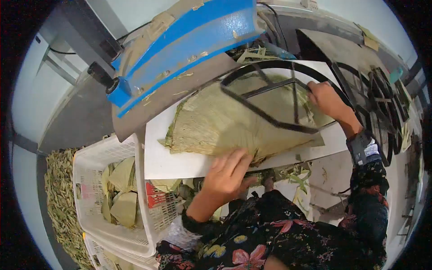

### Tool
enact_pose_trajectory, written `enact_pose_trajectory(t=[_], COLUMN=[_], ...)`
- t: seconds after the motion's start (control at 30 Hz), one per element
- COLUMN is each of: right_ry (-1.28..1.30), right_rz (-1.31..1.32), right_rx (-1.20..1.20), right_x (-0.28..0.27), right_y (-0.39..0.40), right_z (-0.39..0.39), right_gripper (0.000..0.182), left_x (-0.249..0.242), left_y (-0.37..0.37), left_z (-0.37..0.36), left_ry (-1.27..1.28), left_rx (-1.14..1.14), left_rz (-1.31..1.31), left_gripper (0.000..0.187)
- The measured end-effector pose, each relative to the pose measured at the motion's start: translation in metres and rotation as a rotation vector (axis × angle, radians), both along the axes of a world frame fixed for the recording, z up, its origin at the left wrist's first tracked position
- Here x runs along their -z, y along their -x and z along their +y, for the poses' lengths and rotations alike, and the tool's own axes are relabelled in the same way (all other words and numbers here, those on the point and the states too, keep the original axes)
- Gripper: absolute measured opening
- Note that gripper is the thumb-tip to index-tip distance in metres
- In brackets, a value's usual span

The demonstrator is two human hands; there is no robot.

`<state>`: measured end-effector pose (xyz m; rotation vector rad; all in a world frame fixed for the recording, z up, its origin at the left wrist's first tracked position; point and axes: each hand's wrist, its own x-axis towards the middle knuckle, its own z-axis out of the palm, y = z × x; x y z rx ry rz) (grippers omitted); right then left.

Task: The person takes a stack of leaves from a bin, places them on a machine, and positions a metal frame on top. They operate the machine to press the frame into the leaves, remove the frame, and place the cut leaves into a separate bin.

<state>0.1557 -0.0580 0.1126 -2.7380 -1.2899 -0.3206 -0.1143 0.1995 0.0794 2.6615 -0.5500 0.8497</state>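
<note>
Leaves lie stacked flat on the white desk under the black metal frame, the left hand pressing open on their near edge, the right hand gripping the frame, so positioning looks nearly finished and pressing remains.

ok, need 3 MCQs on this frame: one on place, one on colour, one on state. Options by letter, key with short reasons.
1. Where does the black metal frame lie?
A. in the white basket
B. on the leaf stack on the white board
C. on the floor

2. What colour is the machine housing above the board?
A. blue
B. red
C. yellow

3. What is the left hand doing?
A. gripping the frame
B. resting inside the basket
C. pressing flat on the near edge of the leaf stack

Key: 1 B, the frame sits over the leaves on the white board. 2 A, the housing is plainly blue. 3 C, its fingers lie spread on the leaves, while the right hand holds the frame.
</note>
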Motion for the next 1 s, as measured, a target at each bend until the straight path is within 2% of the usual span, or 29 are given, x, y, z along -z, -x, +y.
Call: enact_pose_trajectory(t=[0.1,0.13,0.23,0.4,0.5,0.6,0.63,0.67,0.73,0.8,0.87,0.93,0.97,1.0], right_ry=[-0.001,-0.003,0.005,-0.004,0.035,0.037,0.149,0.253,-0.011,-0.205,-0.271,-0.269,-0.262,-0.135], right_rz=[0.023,0.017,0.021,0.05,-0.041,-0.061,-0.015,-0.199,-0.328,0.029,0.406,0.422,0.424,0.434], right_rx=[0.103,0.093,0.268,0.364,0.397,0.433,0.527,0.37,0.108,-0.23,-0.489,-0.791,-0.797,-0.772], right_x=[0.006,0.01,0.027,0.055,0.08,0.092,0.073,0.07,0.043,0.012,0.002,0.006,0.01,0.016], right_y=[-0.036,-0.047,-0.081,-0.124,-0.15,-0.159,-0.145,-0.141,-0.104,-0.036,0.03,0.071,0.079,0.086], right_z=[-0.029,-0.036,-0.054,-0.062,-0.066,-0.064,-0.052,-0.052,-0.026,0.017,0.047,0.077,0.088,0.098], right_gripper=[0.016,0.016,0.017,0.021,0.024,0.025,0.025,0.027,0.035,0.043,0.044,0.038,0.038,0.035], left_x=[0.018,0.021,0.025,0.012,0.005,0.0,0.002,0.003,0.001,0.002,0.003,0.0,-0.002,-0.003], left_y=[-0.011,-0.014,-0.018,-0.022,-0.024,-0.023,-0.022,-0.022,-0.021,-0.021,-0.021,-0.024,-0.025,-0.027], left_z=[-0.015,-0.016,-0.018,-0.014,-0.014,-0.014,-0.012,-0.01,-0.007,-0.003,0.0,0.001,0.001,0.002], left_ry=[0.016,0.016,0.047,0.032,0.096,0.123,0.122,0.133,0.222,0.244,0.339,0.377,0.392,0.408], left_rx=[-0.078,-0.088,-0.156,-0.106,-0.09,-0.114,-0.103,-0.121,-0.095,-0.104,-0.056,-0.082,-0.129,-0.175], left_rz=[0.241,0.234,0.254,0.294,0.331,0.366,0.375,0.388,0.421,0.37,0.381,0.392,0.423,0.453], left_gripper=[0.061,0.061,0.058,0.048,0.042,0.047,0.046,0.046,0.042,0.036,0.033,0.029,0.028,0.026])
